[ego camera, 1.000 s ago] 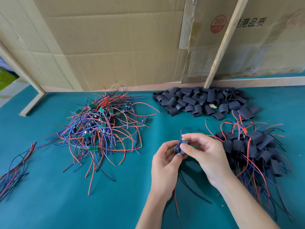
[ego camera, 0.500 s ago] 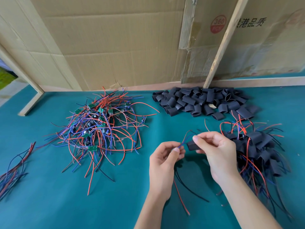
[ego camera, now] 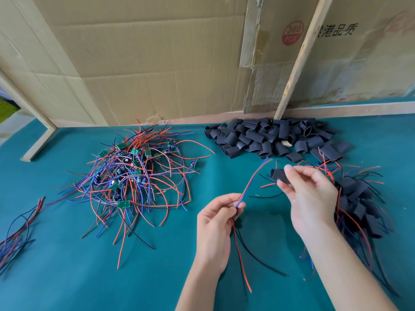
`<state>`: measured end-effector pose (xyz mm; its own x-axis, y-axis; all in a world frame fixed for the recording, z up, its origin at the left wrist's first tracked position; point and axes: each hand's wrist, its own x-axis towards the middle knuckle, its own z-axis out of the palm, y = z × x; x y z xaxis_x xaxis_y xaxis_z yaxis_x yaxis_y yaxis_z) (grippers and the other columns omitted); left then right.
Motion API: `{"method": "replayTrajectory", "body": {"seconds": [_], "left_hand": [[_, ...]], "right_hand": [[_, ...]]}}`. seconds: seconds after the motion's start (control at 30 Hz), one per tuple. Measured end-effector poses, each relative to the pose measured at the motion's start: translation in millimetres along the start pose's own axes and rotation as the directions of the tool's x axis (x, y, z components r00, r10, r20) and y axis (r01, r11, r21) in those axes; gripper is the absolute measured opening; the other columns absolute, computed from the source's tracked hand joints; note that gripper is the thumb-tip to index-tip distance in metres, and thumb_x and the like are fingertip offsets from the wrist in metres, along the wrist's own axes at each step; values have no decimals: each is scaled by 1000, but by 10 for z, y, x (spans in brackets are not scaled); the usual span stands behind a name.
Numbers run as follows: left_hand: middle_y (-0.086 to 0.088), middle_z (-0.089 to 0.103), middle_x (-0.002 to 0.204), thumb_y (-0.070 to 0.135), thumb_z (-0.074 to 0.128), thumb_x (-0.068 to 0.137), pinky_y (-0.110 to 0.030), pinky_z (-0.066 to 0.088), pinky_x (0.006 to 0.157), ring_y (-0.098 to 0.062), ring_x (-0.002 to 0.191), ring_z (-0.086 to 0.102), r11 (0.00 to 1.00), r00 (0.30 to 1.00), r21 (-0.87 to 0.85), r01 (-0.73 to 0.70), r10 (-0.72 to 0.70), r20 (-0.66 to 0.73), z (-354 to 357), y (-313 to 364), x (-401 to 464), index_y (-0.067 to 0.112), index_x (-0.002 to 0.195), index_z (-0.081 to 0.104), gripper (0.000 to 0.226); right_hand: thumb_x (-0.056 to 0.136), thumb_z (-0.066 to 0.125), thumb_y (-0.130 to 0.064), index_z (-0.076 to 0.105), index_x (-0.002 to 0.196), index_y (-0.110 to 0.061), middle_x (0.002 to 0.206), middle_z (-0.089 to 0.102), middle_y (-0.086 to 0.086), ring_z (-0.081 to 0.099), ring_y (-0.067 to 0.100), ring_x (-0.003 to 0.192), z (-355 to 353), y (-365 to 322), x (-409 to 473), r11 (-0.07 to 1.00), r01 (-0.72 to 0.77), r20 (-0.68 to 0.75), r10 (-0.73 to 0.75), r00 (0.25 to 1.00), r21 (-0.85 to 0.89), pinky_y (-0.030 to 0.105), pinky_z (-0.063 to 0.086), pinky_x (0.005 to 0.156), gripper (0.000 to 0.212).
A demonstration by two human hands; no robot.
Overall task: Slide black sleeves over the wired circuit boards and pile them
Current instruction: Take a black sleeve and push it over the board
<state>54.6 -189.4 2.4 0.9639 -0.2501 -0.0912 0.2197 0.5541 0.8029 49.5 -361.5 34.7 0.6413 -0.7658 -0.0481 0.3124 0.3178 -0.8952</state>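
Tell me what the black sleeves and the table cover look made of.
Black sleeves: matte, thin-walled flexible tubing, probably heat-shrink plastic; several lie squashed flat or oval without cracking. Table cover: teal, non-glossy, felt-like cloth or mat; no glare, soft shadows. Exact material can't be confirmed.

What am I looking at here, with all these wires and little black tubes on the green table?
There is no machine here: a person works with two bare hands, filmed by one camera worn on the head, looking forward and down. On the teal cloth table lie three piles: a tangle of red, blue and black wired green circuit boards at the left, a heap of short empty black sleeves at the back, and a pile of finished, sleeved boards at the right. The left hand pinches the wires of one board. The right hand pinches a single black sleeve. Cardboard sheets stand behind the table.
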Motion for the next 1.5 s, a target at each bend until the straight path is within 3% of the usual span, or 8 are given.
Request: {"method": "replayTrajectory", "body": {"seconds": [0.23, 0.43, 0.7, 0.87, 1.07, 1.23, 1.4, 1.5], "left_hand": [[-15, 69, 83, -20, 44, 90, -26, 57, 84, -18, 80, 68, 1000, 1000, 4, -2, 2, 4, 0, -10, 9, -1, 88, 79, 40], [-15, 70, 86, -20, 45, 89, -25, 57, 84, -18, 81, 68, 1000, 1000, 26, -3, 2, 23, 5, -20, 8, 1, 87, 80, 41], [-16, 69, 85, -20, 44, 89, -24, 56, 82, -18, 81, 67, 1000, 1000, 15, -5, 4, 20, 13, -26, 16, 0, 88, 79, 40], [-11, 72, 86, -19, 44, 89, -24, 54, 82, -16, 83, 66, 997, 999, 66, -30, 27, 42, 10, -39, 13, 6, 85, 80, 44], [-9, 76, 93, 2, 55, 75, -24, 53, 86, -16, 92, 68, 981, 997, 182, -67, 58, 56, 33, -66, -4, 9, 86, 80, 29], [-6, 78, 96, 8, 58, 80, -25, 52, 89, -15, 92, 69, 944, 996, 318, -91, 78, 53, 29, -92, -10, 15, 91, 81, 26], [-2, 79, 97, 15, 62, 84, -27, 52, 92, -14, 92, 70, 920, 995, 381, -97, 88, 40, 41, -74, -42, 22, 93, 81, 23], [-2, 79, 100, 9, 64, 91, -27, 53, 94, -16, 97, 72, 915, 994, 389, -107, 98, 43, 36, -71, -44, 21, 97, 80, 21]], "right_hand": [[92, 74, 1, 66, 87, -4, 65, 69, -9, 68, 8, 64, 72, -102, 100, 1000, -3, 16, 2, 1000, 31, 20, 58, 65, 11], [90, 76, 0, 68, 86, -4, 68, 68, -7, 66, 11, 68, 82, -158, 142, 1000, 4, 51, -5, 999, 15, 22, 59, 66, 10], [89, 76, -1, 70, 82, -8, 66, 64, -9, 64, 5, 64, 121, -227, 146, 998, 19, 194, -5, 981, -67, 21, 58, 61, 12], [89, 74, 4, 67, 91, -8, 69, 71, 0, 70, 13, 66, 106, -180, 33, 985, 35, 320, 21, 947, -167, 22, 57, 57, 13], [87, 77, -1, 67, 97, -10, 75, 67, 1, 65, 10, 62, 25, -134, 44, 994, -106, 203, 109, 973, -26, 21, 56, 58, 17], [83, 80, -8, 69, 94, -13, 79, 69, 2, 65, 11, 67, -69, -163, 85, 993, -113, 233, 115, 966, -24, 22, 56, 58, 16], [81, 82, -7, 69, 111, -12, 81, 74, 9, 72, 20, 71, -56, -81, -14, 993, -83, 275, 104, 956, -88, 23, 57, 62, 33], [81, 82, -6, 65, 122, -15, 86, 77, 16, 73, 24, 74, -13, 7, -78, 987, -120, 259, 143, 955, -104, 27, 57, 65, 45]]}}
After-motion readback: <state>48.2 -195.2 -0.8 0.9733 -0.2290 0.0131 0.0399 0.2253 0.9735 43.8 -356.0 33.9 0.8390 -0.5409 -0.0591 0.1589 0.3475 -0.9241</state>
